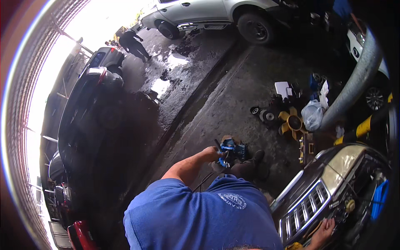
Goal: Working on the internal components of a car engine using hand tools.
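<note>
My left hand [211,154] reaches down in front of me, its fingers closed at the edge of a cluster of blue parts [228,146], low down by my dark shoes. A short dark bar sticks up beside the fingers; what they grip is partly hidden. Far to the right, at the front of an open engine bay, my right hand [326,230] has its fingers bent among dark parts. I cannot make out what they hold. Just beyond them sits a round tan cap [350,204]. A bright blue piece [379,200] lies farther right in the bay.
The car's chrome grille [304,211] stands close on my right. Ahead, a yellow fan [293,123], black pulleys [266,116] and a plastic bag [312,115] lie on the floor by a slanting metal pole [357,79]. A black car [98,121] stands left. Farther off is another person [132,42].
</note>
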{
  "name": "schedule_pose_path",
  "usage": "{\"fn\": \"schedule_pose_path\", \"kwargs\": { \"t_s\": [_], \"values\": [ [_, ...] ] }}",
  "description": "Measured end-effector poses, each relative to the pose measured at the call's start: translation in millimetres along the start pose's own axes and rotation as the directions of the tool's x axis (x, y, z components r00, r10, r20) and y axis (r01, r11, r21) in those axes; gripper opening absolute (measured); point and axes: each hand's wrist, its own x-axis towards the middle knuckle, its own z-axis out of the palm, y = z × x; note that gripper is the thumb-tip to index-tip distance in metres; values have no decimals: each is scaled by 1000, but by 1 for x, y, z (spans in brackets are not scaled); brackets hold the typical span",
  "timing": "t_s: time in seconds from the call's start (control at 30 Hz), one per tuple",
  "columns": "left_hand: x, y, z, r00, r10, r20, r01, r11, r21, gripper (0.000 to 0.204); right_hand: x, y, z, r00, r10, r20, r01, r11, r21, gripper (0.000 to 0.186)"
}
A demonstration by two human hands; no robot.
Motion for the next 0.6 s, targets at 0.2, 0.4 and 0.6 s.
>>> {"fn": "schedule_pose_path", "kwargs": {
  "t_s": [0.2,0.4,0.6],
  "values": [
    [140,-20,-33,953,230,200,-293,870,396,56,49,-14,132,996,25,90,-45,973,228,34],
    [313,9,-68,972,236,-5,-236,970,-52,39,141,-18,384,908,267,322,-407,743,531,35],
    [311,125,-186,898,230,-374,-425,668,-611,30,300,-101,441,965,-67,255,-131,717,684,26]
  ]
}}
